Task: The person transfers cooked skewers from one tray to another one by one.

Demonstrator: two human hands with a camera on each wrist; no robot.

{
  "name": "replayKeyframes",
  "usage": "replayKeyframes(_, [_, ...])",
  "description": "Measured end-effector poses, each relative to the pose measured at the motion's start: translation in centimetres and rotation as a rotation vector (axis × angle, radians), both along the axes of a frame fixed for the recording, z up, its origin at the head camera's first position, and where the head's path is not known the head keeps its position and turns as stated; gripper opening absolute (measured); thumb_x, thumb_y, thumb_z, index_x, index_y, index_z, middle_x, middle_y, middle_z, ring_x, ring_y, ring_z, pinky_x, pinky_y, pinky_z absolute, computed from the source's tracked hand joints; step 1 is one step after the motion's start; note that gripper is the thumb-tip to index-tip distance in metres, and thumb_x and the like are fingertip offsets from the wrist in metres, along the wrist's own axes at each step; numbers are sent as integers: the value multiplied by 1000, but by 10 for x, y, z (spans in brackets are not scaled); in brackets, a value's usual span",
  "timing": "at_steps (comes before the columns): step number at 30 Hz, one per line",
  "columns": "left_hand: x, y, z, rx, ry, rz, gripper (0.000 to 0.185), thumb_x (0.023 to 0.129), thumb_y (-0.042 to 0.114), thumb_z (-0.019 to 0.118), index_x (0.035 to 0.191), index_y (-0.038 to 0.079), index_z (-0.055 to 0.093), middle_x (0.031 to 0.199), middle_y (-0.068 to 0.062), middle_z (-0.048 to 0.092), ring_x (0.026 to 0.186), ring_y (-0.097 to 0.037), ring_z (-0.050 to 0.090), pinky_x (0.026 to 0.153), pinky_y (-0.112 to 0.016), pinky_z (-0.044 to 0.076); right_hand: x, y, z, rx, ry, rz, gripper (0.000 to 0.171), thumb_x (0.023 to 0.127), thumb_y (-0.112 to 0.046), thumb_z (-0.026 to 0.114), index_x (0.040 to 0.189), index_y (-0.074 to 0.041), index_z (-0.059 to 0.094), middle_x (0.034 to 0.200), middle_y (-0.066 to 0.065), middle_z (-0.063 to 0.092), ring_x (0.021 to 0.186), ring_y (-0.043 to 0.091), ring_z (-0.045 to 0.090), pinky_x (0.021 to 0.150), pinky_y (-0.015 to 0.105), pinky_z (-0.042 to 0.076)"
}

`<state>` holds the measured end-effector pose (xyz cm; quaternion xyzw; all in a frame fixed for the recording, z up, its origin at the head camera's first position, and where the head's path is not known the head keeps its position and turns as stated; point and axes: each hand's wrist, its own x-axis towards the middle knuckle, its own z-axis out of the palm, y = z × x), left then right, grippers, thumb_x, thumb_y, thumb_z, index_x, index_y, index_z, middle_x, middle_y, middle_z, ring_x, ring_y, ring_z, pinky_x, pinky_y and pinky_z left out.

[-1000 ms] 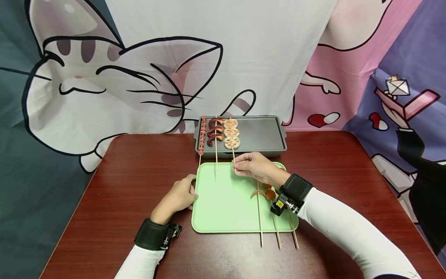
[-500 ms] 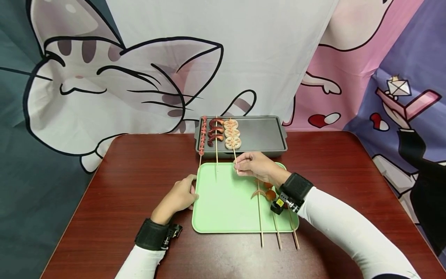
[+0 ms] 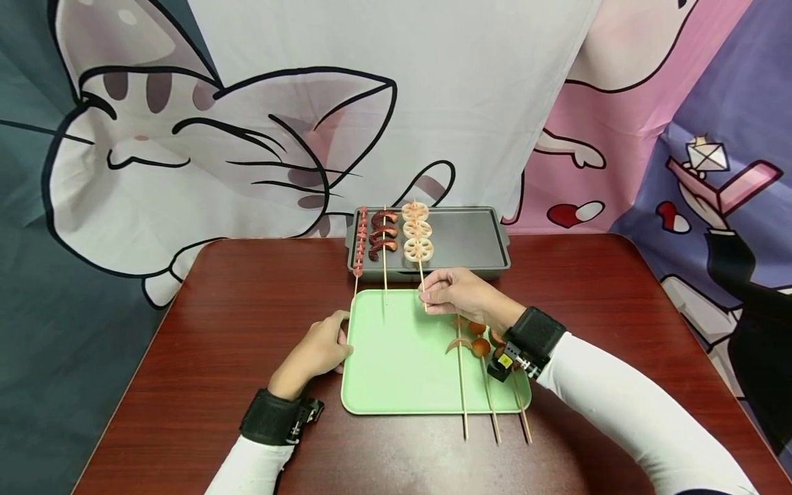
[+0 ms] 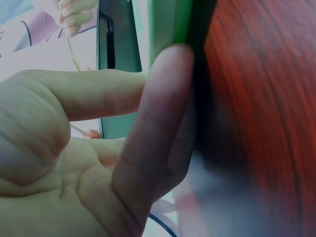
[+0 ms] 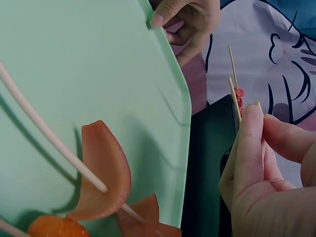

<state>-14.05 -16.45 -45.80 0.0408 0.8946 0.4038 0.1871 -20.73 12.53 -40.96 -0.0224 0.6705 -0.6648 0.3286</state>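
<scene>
The right hand [image 3: 460,294] pinches the bare lower end of the lotus root skewer [image 3: 419,242] between thumb and fingers [image 5: 249,148], clenched round the stick; the three pale slices hang over the grey grill tray [image 3: 470,240] at the far side of the worktop [image 3: 247,323], and I cannot tell whether they rest on the tray or are lifted a little off it. The left hand [image 3: 315,350] grips the near-left edge of the green tray [image 3: 396,357], fingers [image 4: 163,128] curled against its rim, steadying it.

As for progress, it looks about half done; a small sausage skewer [image 3: 360,237] and a dark curled-piece skewer [image 3: 383,237] lie side by side on the left of the grey tray, with the lotus root one just beside them; three more skewers [image 3: 489,371] lie on the right part of the green tray, under and beside the right wrist, so those appear left over.

The held skewer runs lengthwise away from the person, its food end pointing to the far wall and its handle end toward the person, leaning slightly to the right at the near end; it lies nearly parallel to the two already laid, whose handles stick out over the green tray's far edge.
</scene>
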Motion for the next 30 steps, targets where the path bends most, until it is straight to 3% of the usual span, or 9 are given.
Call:
replayKeyframes(10, [1,0,2,7,4,-1,62,94,-5,65,151,-3,42,82,-13,57,59,-23,61,52,-33,59,14,6,2,31,5,44,12,99,7,61,110,5,58,88,6,68,84,18,72,81,29,65])
replayKeyframes(30, [1,-1,1,19,-2,-4,61,94,-5,65,151,-3,42,83,-13,57,59,-23,61,52,-32,59,66,23,-6,43,64,150,8,95,8,65,100,6,59,85,7,65,80,17,71,77,31,65])
